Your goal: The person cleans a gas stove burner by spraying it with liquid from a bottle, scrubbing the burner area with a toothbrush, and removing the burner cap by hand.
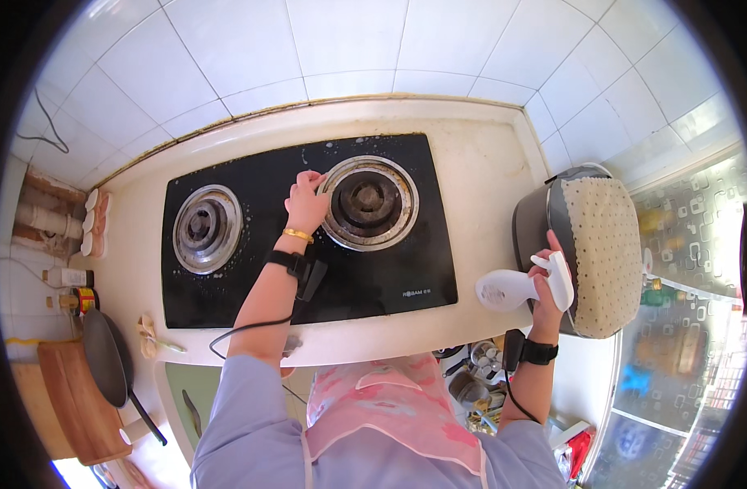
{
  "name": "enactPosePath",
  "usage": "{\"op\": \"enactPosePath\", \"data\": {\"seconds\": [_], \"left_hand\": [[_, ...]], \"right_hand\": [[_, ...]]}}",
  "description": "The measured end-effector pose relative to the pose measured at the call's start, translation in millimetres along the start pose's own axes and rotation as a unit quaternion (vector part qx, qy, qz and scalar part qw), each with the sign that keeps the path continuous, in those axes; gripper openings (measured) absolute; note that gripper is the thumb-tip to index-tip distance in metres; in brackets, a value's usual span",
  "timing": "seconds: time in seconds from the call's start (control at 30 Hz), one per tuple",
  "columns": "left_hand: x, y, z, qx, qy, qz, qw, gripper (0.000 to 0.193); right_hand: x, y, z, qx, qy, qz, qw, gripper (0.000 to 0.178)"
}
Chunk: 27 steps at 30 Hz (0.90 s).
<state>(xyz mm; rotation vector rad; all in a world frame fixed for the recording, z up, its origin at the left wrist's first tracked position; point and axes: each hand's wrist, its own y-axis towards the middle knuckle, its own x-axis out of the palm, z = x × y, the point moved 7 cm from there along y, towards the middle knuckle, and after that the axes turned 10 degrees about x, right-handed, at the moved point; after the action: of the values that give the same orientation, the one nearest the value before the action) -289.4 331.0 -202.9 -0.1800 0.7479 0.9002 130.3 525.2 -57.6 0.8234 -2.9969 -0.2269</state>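
A black glass gas hob with two burners is set into the pale counter. My left hand reaches over the middle of it, fingers curled at the left rim of the right burner's metal drip ring. The burner head sits dark and stained inside that ring. In my right hand is a white spray bottle, tipped on its side over the counter's right part. My fingers wrap its neck, with one finger pointing up past the trigger head. Drops and white specks dot the glass.
Left of my arm is the second burner. A cloth-covered grey appliance stands close beyond the spray bottle. At far left are a dark frying pan, wooden boards and small jars. Pots show below the counter's front edge.
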Motion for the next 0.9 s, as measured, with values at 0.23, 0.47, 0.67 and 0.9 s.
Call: {"op": "enactPosePath", "data": {"seconds": [0.23,0.47,0.67,0.9], "left_hand": [[-82.0,-79.4,43.2,0.024,-0.299,0.047,0.953,0.043],[-106.4,-165.1,12.2,-0.091,-0.439,0.077,0.891,0.05],[-47.0,-159.3,10.9,-0.166,-0.612,0.031,0.773,0.042],[47.1,-101.6,-14.1,-0.271,-0.653,0.034,0.706,0.036]], "right_hand": [[41.6,-15.4,-9.3,-0.012,-0.08,-0.075,0.994,0.045],[108.4,-39.1,4.6,0.131,-0.114,-0.175,0.969,0.041],[127.3,-62.4,9.9,0.138,-0.166,-0.169,0.962,0.038],[108.4,-84.3,5.1,0.136,-0.14,-0.115,0.974,0.041]]}}
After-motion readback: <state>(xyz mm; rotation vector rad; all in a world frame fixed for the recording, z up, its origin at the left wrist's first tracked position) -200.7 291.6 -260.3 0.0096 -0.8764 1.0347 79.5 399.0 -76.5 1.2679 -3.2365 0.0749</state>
